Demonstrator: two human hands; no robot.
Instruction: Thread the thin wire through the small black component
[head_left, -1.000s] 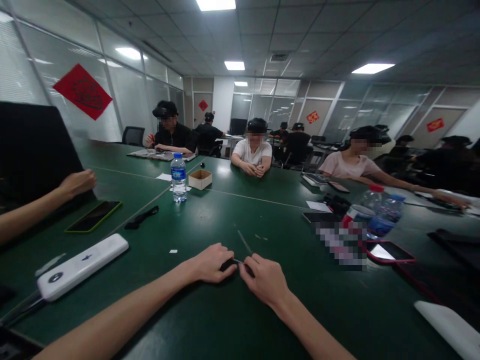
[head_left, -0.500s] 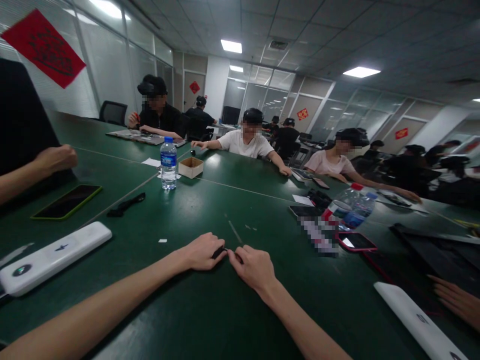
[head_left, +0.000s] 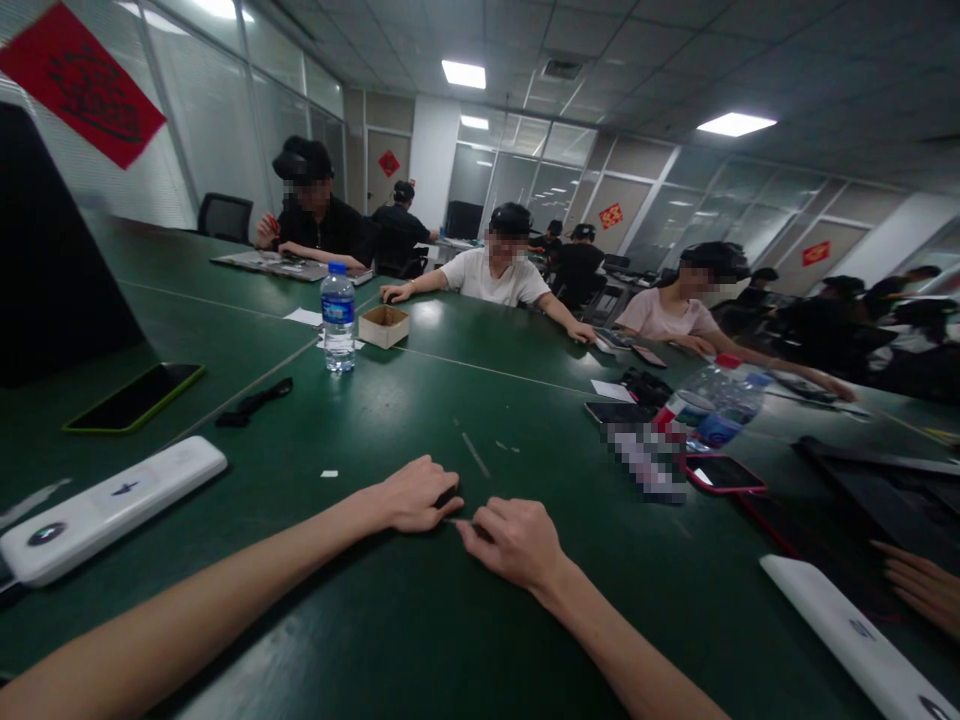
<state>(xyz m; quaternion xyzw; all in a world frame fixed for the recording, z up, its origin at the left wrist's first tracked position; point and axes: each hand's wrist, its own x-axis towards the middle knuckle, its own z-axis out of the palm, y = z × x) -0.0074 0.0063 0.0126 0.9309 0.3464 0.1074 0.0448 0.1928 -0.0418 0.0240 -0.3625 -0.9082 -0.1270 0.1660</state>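
Low over the green table (head_left: 360, 600), my left hand (head_left: 420, 495) is closed around a small black object (head_left: 448, 493), mostly hidden by the fingers. My right hand (head_left: 517, 540) sits just to its right, fingers curled and thumb and forefinger pinched toward the left hand. A thin, pale sliver shows in the narrow gap between the two hands; what it is cannot be made out. Left of my hands lies a small white scrap (head_left: 328, 474).
At left are a white power bank-like bar (head_left: 127, 500), a green-edged phone (head_left: 135, 397) and a black strap (head_left: 255, 402). Ahead stand a water bottle (head_left: 338, 320) and an open box (head_left: 384, 327). Right are bottles (head_left: 720, 405), a red-edged phone (head_left: 726, 474) and another white bar (head_left: 847, 635). Several people sit around.
My hands have drawn slightly apart, and the black object is tucked further into my left fingers. Another person's hand at the left edge has gone from view.
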